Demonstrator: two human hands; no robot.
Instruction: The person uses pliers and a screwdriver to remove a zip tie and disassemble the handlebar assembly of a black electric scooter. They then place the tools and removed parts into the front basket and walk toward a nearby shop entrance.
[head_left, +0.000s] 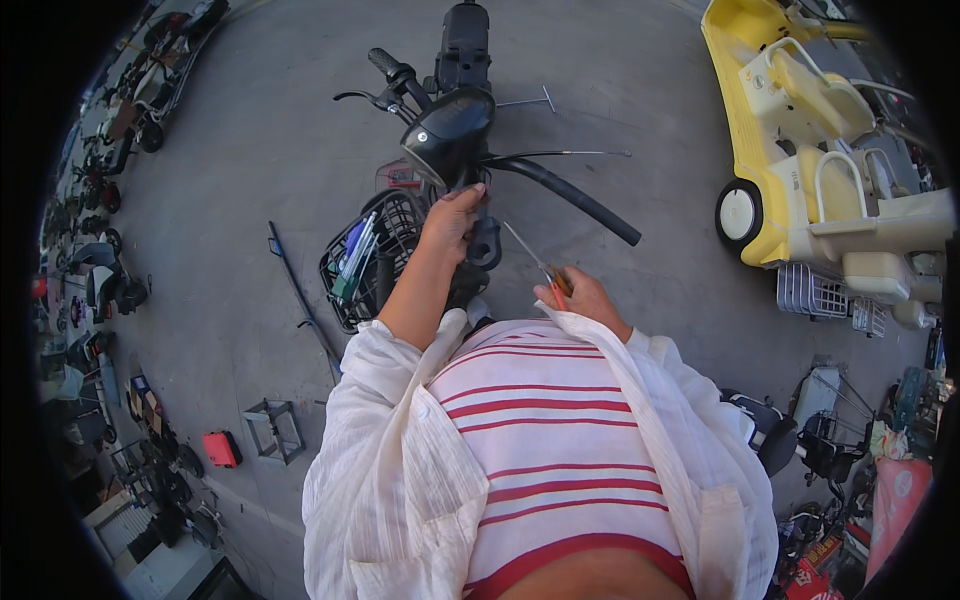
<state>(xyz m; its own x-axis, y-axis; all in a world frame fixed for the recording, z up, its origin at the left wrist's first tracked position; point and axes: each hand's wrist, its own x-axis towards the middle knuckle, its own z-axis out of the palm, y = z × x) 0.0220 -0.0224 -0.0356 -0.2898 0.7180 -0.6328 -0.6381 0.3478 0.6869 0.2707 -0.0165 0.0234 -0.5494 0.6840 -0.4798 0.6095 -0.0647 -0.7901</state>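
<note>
In front of me stands a small two-wheeler with a black headlight housing (450,135) and black handlebars; its right grip (592,210) points toward me. My left hand (452,225) is closed just below the housing, thumb uppermost. Whatever lies inside those fingers is hidden. A black ring-shaped part (485,245) sits beside that hand. My right hand (585,300) is wrapped round the red and orange handle of a screwdriver (528,247). Its thin metal shaft slants up and left, the tip near the ring-shaped part. I cannot tell whether they touch.
A black wire basket (350,300) holding tools stands left of my left forearm. Further left, a dark metal bar (303,300), a metal frame (272,432) and a red case (222,449) rest on the concrete. A yellow vehicle (755,200) is parked at right.
</note>
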